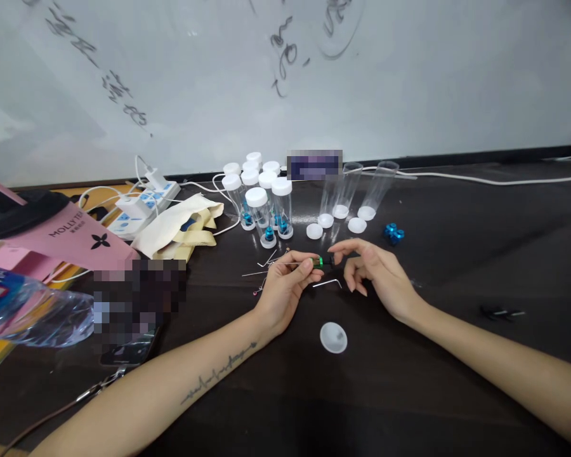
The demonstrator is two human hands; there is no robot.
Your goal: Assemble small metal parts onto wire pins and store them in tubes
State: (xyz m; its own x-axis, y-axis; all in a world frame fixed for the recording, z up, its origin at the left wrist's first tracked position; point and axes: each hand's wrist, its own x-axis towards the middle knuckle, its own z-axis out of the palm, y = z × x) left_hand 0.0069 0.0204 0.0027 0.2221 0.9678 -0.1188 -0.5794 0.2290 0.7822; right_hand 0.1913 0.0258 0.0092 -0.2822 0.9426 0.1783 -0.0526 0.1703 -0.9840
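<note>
My left hand (288, 285) is closed, its thumb and fingers pinching a small green-and-black piece (320, 262) with a thin metal rod pointing left. My right hand (374, 273) is just right of the piece's black end, fingers apart and loosely bent. Whether its index fingertip touches that end I cannot tell. Below the piece lies a bent hex key (327, 283) on the dark table. Closer to me is a small white round dish or cap (334, 337). Several thin metal rods lie beside my left hand, partly hidden by it.
Several capped clear tubes (282, 203) with blue parts inside stand at the back. Uncapped tubes (378, 190), white caps (315, 231) and blue metal parts (394, 233) are to their right. Black pieces (502, 313) lie far right. A pink cup (83, 231) and power strip (145, 209) crowd the left.
</note>
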